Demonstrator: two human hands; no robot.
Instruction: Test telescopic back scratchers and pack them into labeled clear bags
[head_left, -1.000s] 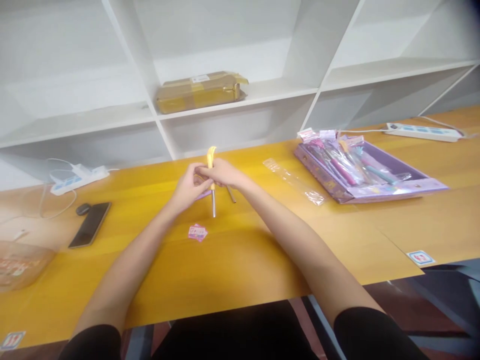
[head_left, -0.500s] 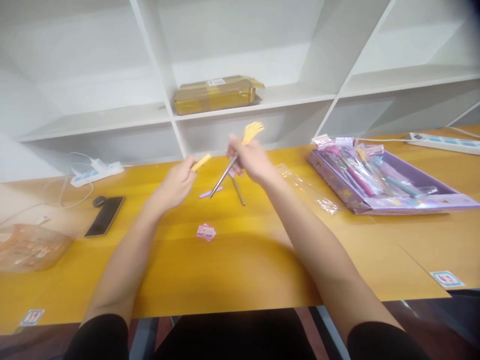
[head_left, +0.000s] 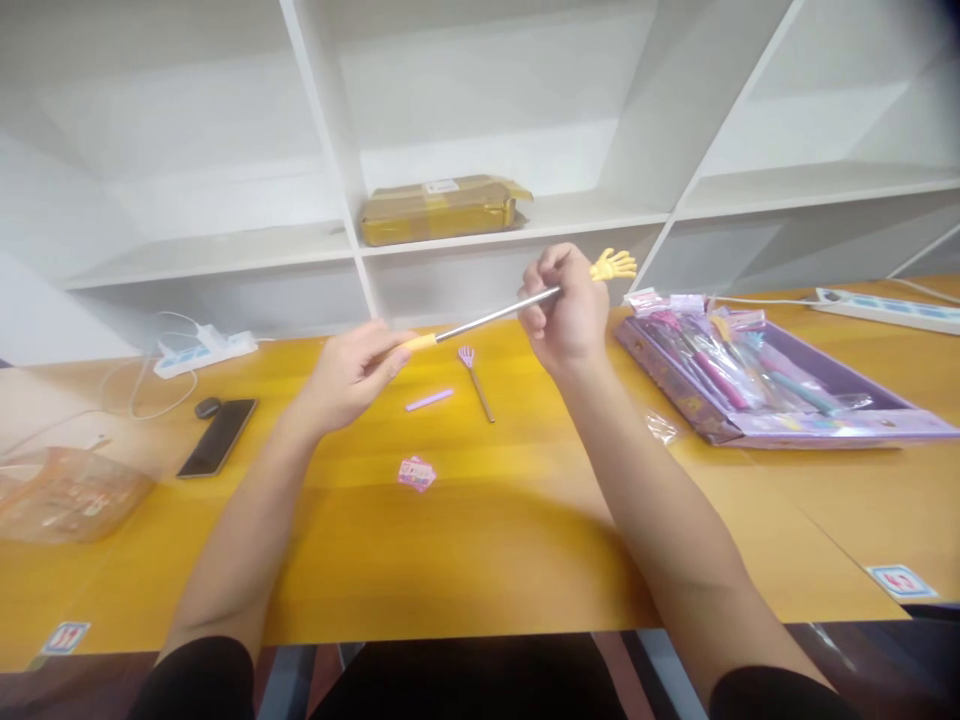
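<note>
A yellow hand-shaped back scratcher [head_left: 498, 314] with a metal rod spans both my hands above the table. My left hand [head_left: 357, 368] is closed around its yellow handle, which meets the end of the rod. My right hand [head_left: 568, 305] is wrapped round the rod just below the yellow hand-shaped head. Beneath them on the table lie a purple back scratcher head on its rod [head_left: 480, 388] and a separate purple handle tube [head_left: 429, 400]. Closer to me rest small pink cards [head_left: 416, 473], partly overlapping.
At right, a purple display box [head_left: 825, 432] holds several wrapped back scratchers. Crumpled clear plastic [head_left: 661, 428] lies beside it. A phone [head_left: 217, 438], a power strip [head_left: 204, 353] and an orange plastic bag [head_left: 71, 495] are at left. A cardboard box [head_left: 442, 212] sits on the shelf.
The yellow handle and the metal rod were apart and are now joined in one line. My right hand has moved right with the head, and the rod has swung nearer to level.
</note>
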